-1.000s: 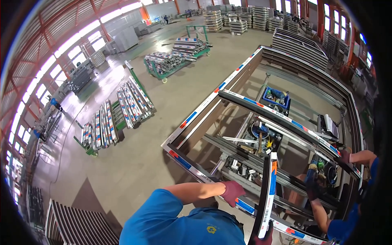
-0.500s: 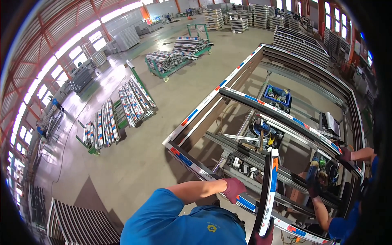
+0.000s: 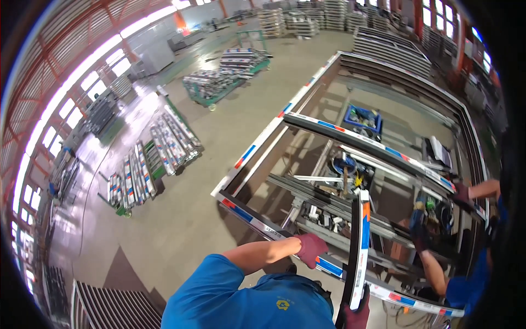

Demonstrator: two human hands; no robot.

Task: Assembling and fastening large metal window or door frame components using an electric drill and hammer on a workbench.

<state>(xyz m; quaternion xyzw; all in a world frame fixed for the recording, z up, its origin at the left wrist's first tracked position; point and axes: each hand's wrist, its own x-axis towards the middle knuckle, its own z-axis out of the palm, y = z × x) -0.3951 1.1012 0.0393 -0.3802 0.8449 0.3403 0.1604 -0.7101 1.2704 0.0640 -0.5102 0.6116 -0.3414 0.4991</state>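
Note:
A large rectangular metal frame (image 3: 244,215), dark with white, red and blue protective film, lies in front of me. My left hand (image 3: 311,250), in a maroon glove, is closed over its near rail; the fingertips are partly hidden. At the lower right, my right hand (image 3: 356,315), gloved alike, grips the lower end of a short metal profile (image 3: 359,241). This profile points away from me across the near rail, its white-tipped far end above the frame's inside. A longer crossbar (image 3: 350,137) spans the frame farther off.
At the right, a co-worker's gloved hand (image 3: 462,193) touches the crossbar's end, and the other is by a power drill (image 3: 418,216). Inside the frame's outline are a blue bin (image 3: 362,127) and trays of small parts. Carts of profiles (image 3: 156,145) stand left.
The view has shifted slightly, so the scene sits a little differently. Both my hands keep their holds, and the short profile stays nearly in place.

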